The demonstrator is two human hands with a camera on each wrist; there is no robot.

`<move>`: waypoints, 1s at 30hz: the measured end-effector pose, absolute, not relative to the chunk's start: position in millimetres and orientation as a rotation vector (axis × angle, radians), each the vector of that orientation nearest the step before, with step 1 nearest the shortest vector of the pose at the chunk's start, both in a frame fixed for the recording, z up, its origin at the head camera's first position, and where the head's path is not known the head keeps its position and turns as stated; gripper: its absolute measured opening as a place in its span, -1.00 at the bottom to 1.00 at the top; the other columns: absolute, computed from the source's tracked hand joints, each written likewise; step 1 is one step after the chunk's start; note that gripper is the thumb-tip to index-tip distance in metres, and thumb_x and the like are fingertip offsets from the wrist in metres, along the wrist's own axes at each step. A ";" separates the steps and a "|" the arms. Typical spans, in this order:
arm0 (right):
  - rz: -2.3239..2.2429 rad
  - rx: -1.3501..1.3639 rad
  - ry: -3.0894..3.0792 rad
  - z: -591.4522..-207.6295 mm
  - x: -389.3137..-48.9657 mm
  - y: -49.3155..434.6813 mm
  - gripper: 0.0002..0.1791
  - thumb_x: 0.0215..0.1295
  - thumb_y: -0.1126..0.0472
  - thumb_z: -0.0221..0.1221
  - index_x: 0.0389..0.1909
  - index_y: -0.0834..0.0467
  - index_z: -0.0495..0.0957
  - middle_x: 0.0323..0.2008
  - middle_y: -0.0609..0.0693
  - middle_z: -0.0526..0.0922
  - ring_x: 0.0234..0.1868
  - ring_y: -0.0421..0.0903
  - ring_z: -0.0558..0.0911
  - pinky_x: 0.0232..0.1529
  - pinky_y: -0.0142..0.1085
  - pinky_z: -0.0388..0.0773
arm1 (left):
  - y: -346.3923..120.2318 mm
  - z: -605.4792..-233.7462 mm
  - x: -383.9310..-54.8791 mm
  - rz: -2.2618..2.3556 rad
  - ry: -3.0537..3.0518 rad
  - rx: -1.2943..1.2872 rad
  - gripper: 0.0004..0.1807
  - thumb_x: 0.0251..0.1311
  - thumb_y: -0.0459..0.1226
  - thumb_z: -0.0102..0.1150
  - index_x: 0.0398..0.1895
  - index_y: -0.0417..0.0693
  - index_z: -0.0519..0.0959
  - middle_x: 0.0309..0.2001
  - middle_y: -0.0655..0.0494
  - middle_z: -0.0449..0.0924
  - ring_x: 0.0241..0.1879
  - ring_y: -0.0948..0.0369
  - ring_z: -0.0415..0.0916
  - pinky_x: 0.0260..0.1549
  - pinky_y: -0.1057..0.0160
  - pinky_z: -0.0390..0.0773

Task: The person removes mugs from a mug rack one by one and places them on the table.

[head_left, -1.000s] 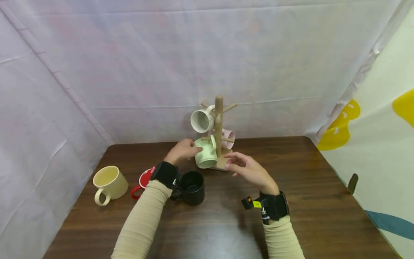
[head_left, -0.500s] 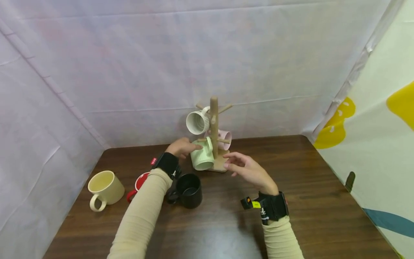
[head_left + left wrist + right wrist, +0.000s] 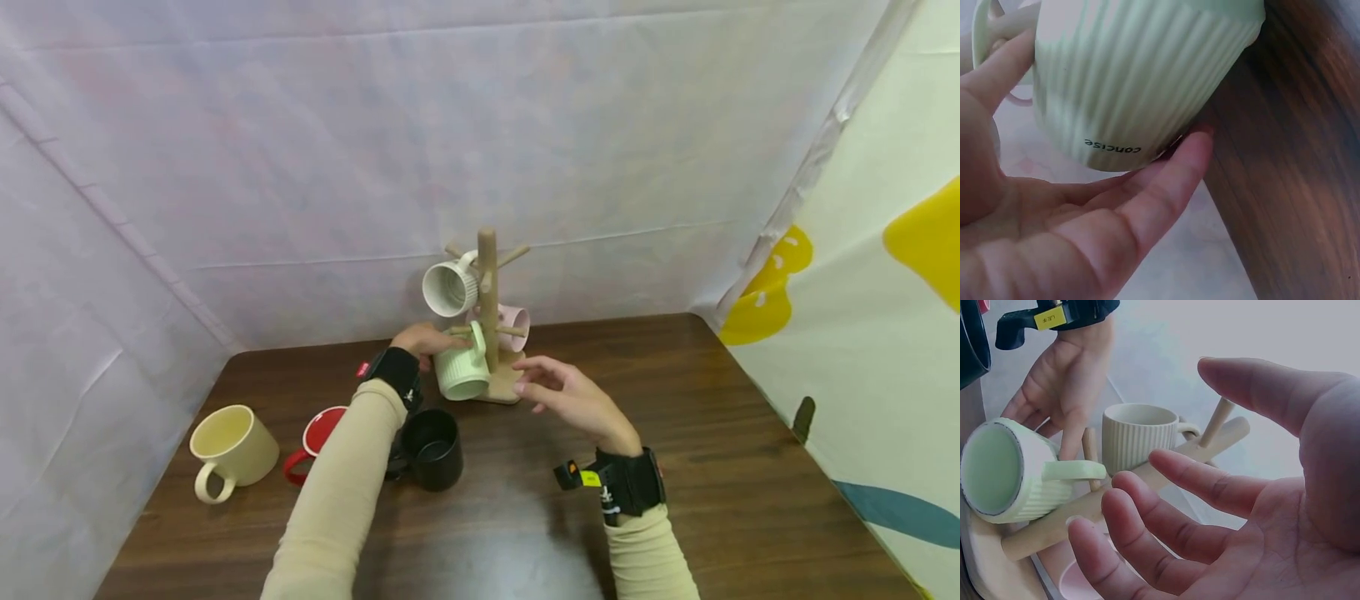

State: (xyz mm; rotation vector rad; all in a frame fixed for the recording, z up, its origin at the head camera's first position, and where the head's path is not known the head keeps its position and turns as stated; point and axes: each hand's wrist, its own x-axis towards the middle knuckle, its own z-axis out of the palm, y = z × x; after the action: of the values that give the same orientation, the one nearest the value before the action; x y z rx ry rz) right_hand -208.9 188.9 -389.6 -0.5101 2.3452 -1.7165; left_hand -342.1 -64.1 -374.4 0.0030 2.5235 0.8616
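Observation:
A pale green ribbed mug (image 3: 462, 372) hangs tilted by its handle on a lower peg of the wooden mug tree (image 3: 487, 292). My left hand (image 3: 422, 340) is at its far left side. In the left wrist view the thumb (image 3: 1007, 69) touches the mug near its handle, and the extended fingers (image 3: 1160, 206) lie along its lower end, beside the lettering. To the right of the stand, my right hand (image 3: 573, 400) holds nothing, its fingers spread and loosely bent. A white ribbed mug (image 3: 450, 289) hangs above the green one, and a pink mug (image 3: 515, 327) hangs behind the post.
On the dark wooden table (image 3: 720, 467), a black mug (image 3: 433, 454) stands just in front of the stand. A red mug (image 3: 322, 432), partly hidden by my left sleeve, and a yellow mug (image 3: 236, 450) stand farther left. A pale cloth wall (image 3: 360, 167) rises behind the table.
My left thumb and fingers have loosened from their pinch on the green mug, and the hand has shifted slightly around its left side. The right hand stays nearly still. The head view has shifted slightly.

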 end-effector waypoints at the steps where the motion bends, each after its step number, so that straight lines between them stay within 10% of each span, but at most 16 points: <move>1: -1.718 -0.507 2.344 -389.7 -208.9 188.9 -0.56 0.42 0.09 0.20 0.25 0.11 0.48 0.10 0.16 0.60 -0.05 -0.06 0.63 -0.08 -0.15 0.65 | -64.4 -374.5 -343.2 0.844 2.524 0.010 -0.09 0.13 0.25 0.25 0.26 -0.34 0.38 0.14 -0.28 0.51 0.03 -0.19 0.59 -0.02 0.02 0.65; 30: -1.731 -0.555 2.349 -391.9 -213.1 181.5 -0.58 0.42 0.16 0.19 0.24 0.19 0.48 0.06 0.22 0.62 -0.09 -0.09 0.63 -0.12 -0.20 0.66 | -67.7 -389.8 -352.8 0.972 2.409 -0.080 -0.07 0.11 0.22 0.26 0.25 -0.41 0.36 0.07 -0.32 0.56 -0.20 -0.05 0.62 -0.33 0.14 0.69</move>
State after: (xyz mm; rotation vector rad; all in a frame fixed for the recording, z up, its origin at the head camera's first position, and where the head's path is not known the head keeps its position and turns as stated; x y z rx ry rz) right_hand -213.1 181.5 -391.9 -0.5549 2.3493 -1.7307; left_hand -352.8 -67.7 -389.8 -0.0803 2.4091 0.9717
